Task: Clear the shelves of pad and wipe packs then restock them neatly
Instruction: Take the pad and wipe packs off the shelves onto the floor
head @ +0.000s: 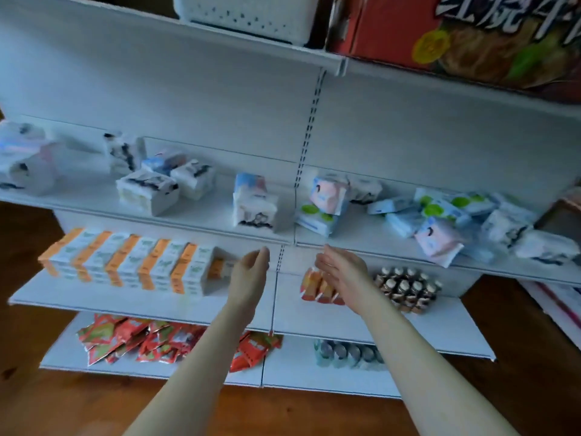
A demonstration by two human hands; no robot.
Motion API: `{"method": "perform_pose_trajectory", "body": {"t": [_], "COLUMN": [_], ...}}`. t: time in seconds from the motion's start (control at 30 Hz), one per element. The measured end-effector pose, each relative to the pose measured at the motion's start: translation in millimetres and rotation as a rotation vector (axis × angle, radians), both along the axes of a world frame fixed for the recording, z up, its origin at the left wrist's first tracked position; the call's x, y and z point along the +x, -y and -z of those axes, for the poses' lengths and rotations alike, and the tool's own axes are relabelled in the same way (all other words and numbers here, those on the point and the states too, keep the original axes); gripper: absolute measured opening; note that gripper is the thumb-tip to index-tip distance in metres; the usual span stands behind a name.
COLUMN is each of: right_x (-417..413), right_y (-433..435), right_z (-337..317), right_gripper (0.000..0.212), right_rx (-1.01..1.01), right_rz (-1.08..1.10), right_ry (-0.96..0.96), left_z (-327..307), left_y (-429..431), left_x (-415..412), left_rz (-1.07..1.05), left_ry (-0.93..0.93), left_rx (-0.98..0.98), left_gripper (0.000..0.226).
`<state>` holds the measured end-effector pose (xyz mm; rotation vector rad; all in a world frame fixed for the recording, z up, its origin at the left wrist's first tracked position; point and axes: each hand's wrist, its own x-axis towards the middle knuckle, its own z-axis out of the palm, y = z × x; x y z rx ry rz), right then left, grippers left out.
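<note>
Pad and wipe packs lie scattered on the white middle shelf (201, 228). White packs with black print (147, 191) sit left of centre, and a standing pink and blue pack (255, 204) is near the middle. A pink pack (327, 195) leans on a green-dotted wipe pack (317, 220) just right of the upright. More wipe and pad packs (446, 215) pile up at the right. My left hand (251, 272) and my right hand (341, 270) are raised below the shelf's front edge, fingers relaxed, holding nothing.
The shelf below carries orange and white boxes (125, 262), orange packets (317, 287) and small bottles (407, 287). Red snack bags (132, 339) and cans (345, 354) fill the bottom shelf. A white basket (245, 17) and a red carton (456, 36) sit on top.
</note>
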<state>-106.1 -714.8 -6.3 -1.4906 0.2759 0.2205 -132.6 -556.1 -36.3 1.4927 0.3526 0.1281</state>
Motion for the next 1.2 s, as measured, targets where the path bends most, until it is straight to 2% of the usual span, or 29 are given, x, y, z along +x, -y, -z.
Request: {"method": "perform_pose_trajectory", "body": {"t": [0.2, 0.3, 0.43, 0.5, 0.57, 0.67, 0.73, 0.83, 0.9, 0.97, 1.0, 1.13, 1.2], "right_x": [41.8, 72.1, 110.5, 129.6, 146.3, 167.4, 182.2, 206.8, 218.2, 227.0, 229.9, 240.4, 241.6], "right_y": [79.5, 112.5, 135.6, 139.9, 137.5, 127.9, 118.3, 102.8, 93.8, 94.7, 99.6, 134.1, 152.3], "right_z": [-3.6, -1.8, -2.3, 5.1, 16.1, 34.7, 40.6, 47.2, 51.4, 57.5, 56.6, 50.5, 43.1], "right_gripper": [0.015, 0.038, 0.012, 0.01, 0.013, 0.012, 0.013, 0.02, 0.021, 0.044, 0.044, 0.036, 0.034], "right_rx": [0.024, 0.011, 0.034, 0.062, 0.091, 0.109, 0.105, 0.076, -0.001, -0.129, -0.206, -0.478, -0.541], "right_rz": [0.129, 0.201, 0.276, 0.308, 0.292, 0.219, 0.148, 0.017, -0.062, -0.148, -0.188, -0.401, -0.498], "right_ry": [0.036, 0.046, 0.039, 0.005, -0.079, -0.164, -0.195, -0.218, -0.202, -0.175, -0.138, -0.056, -0.005], "left_z": [-2.5, -2.7, -9.1, -9.0, -4.6, 10.8, 20.5, 27.8, 29.5, 30.3, 32.6, 27.5, 22.3], "left_y": [69.4, 87.4, 98.0, 101.3, 100.8, 93.7, 90.1, 91.5, 94.3, 100.5, 104.0, 133.1, 152.6], "left_x": [75.3, 116.1, 162.8, 186.5, 211.5, 245.8, 257.4, 258.8, 255.4, 248.2, 245.0, 226.8, 218.9], "left_rz": [0.193, 0.2, 0.21, 0.189, 0.146, 0.125, 0.136, 0.12, 0.086, 0.039, 0.011, -0.06, -0.087], "left_ry": [0.045, 0.075, 0.099, 0.133, 0.087, -0.084, -0.208, -0.279, -0.311, -0.36, -0.384, -0.442, -0.427], "left_rx": [0.041, 0.081, 0.138, 0.255, 0.457, 0.731, 0.784, 0.801, 0.804, 0.781, 0.738, 0.442, 0.205], "left_gripper": [0.024, 0.015, 0.011, 0.022, 0.042, 0.042, 0.042, 0.042, 0.045, 0.044, 0.041, 0.047, 0.047]}}
